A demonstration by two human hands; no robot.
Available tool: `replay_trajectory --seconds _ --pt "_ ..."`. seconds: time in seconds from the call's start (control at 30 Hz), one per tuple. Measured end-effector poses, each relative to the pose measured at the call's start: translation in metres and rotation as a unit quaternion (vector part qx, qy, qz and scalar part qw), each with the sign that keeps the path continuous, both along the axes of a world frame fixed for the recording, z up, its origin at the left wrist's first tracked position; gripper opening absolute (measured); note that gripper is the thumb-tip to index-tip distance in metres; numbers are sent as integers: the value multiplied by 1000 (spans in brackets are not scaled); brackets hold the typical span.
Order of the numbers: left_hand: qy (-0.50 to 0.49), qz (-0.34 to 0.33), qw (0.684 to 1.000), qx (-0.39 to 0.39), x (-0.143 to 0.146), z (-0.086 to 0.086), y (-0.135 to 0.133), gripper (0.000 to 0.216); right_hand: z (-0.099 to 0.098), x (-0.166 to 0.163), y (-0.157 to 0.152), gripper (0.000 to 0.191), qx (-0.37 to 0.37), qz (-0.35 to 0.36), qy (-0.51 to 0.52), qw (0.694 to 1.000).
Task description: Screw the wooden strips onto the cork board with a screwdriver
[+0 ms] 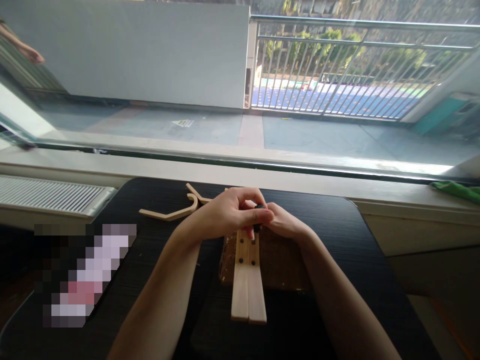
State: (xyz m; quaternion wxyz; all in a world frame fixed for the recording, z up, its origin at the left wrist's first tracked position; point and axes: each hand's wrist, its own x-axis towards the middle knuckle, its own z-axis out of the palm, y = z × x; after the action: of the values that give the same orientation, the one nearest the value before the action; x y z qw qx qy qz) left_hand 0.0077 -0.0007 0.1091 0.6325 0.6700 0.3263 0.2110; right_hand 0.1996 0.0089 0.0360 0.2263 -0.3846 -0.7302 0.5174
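Observation:
Two pale wooden slats (pixel 249 290) lie side by side, with several dark holes in the part near my hands. Their far end is hidden under my hands. Above the holes, my left hand (pixel 232 212) is closed in a pinch on a small black piece (pixel 258 212). Most of that piece is covered by the fingers, so its kind does not show. My right hand (pixel 283 220) meets the left from the other side, its fingers mostly hidden behind it. Beneath the slats is a brown block (pixel 285 265) with a shiny surface.
Bent wooden strips (pixel 168 216) lie at the back left of the black table (pixel 157 270). A blurred-out flat item (pixel 93 275) rests near the left edge. Beyond stand a white radiator (pixel 52 195), a window sill (pixel 318 187) and a green cloth (pixel 455 191). Another person's hand (pixel 32 54) shows at upper left.

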Motion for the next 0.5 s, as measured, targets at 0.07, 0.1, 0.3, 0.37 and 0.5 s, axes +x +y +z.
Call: replay_trajectory --seconds 0.07,0.1,0.3,0.37,0.5 --pt "-1 -12 1000 -7 0 1 0 38 -1 0 0 61 3 -6 0 1000" --pt "-1 -15 1000 -6 0 2 0 38 -1 0 -1 59 5 -7 1 1000" --pt "25 7 998 57 1 6 1 31 -6 -1 -1 40 17 -21 2 1000" --pt "31 6 997 65 0 7 1 31 -8 0 -1 38 14 -21 9 1000" --pt "29 -2 996 80 -2 8 1 30 -10 1 0 43 5 -23 15 1000"
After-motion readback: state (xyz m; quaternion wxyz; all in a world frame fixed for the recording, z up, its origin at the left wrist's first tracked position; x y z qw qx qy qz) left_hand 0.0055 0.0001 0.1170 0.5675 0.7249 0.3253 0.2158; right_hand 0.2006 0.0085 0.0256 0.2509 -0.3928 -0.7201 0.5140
